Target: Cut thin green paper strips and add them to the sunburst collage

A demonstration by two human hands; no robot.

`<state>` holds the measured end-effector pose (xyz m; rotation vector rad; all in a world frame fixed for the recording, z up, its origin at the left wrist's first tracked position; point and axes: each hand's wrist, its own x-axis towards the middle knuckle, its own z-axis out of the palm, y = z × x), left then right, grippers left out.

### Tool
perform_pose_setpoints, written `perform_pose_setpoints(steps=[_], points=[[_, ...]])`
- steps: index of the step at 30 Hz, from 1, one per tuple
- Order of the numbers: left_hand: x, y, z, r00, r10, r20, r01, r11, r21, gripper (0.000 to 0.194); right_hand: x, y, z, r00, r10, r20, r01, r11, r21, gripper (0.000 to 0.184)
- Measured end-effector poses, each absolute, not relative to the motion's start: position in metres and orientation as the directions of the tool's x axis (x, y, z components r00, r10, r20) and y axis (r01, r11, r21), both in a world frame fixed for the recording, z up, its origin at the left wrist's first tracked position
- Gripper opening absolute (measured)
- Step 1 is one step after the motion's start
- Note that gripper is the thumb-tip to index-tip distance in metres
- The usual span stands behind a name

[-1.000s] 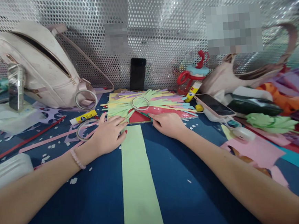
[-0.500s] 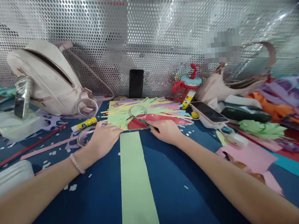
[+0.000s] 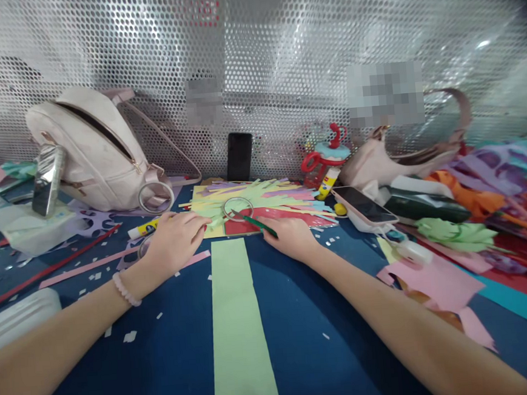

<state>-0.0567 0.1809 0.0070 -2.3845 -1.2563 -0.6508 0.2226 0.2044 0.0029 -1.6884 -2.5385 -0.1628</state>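
Centrally, the right hand [image 3: 289,237] has its fingers clamped on a green pencil [image 3: 254,222] tipped into the tape ring [image 3: 237,208], which the left hand [image 3: 173,242] should pin flat on the fringed paper [image 3: 264,200], fingers spread.

- A dark blue table [image 3: 300,316] strewn with paper scraps.
- A long pale green paper strip [image 3: 237,321] lies at centre.
- A pale backpack [image 3: 90,150] far left.
- Pink paper [image 3: 434,281] right.

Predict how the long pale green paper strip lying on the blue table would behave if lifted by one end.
The long pale green paper strip looks thin and flat, so it would probably droop limply. It likely weighs little and slides easily over the blue table.
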Motion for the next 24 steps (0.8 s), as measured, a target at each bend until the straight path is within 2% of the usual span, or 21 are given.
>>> perform_pose_setpoints(steps=[8,15,19,24], points=[[-0.069,0.181,0.026,0.549,0.614,0.567,0.811,-0.555,-0.184,0.032,0.217,0.203,0.01,-0.3,0.952,0.053,0.954,0.298,0.045,0.038],[-0.08,0.181,0.047,0.502,0.586,0.636,0.844,-0.494,-0.211,0.031,0.214,0.205,0.013,-0.208,0.978,0.018,0.977,0.207,0.042,0.037],[-0.086,0.18,0.063,0.43,0.588,0.685,0.882,-0.434,-0.182,0.029,0.214,0.208,0.014,-0.15,0.988,0.028,0.988,0.149,0.041,0.037],[-0.098,0.172,0.093,0.291,0.623,0.726,0.936,-0.343,-0.08,0.028,0.215,0.219,0.018,-0.125,0.991,0.055,0.991,0.122,0.048,0.033]])
